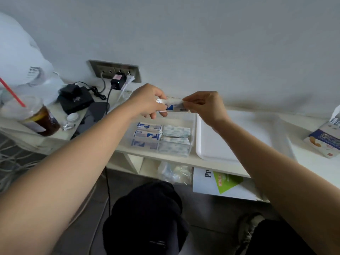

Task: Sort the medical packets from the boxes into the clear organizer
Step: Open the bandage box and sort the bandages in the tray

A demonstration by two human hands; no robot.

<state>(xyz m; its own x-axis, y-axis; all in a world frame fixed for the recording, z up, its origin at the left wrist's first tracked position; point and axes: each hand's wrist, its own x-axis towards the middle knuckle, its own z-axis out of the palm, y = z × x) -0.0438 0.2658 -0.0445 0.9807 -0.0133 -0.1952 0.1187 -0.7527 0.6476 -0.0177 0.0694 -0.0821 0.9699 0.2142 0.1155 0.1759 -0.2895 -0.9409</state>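
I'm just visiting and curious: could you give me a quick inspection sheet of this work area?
Surface: white shelf with a white tray on it.
Job's things: clear organizer holds blue-and-white packets left, pale packets right; box at far right.
Clutter: iced drink cup, black device.
Hands: left hand and right hand pinch one packet together above the organizer.
Cables: plugs in wall outlet; black cable hangs down; pale cables at left.
Surroundings: grey wall; white carton below.
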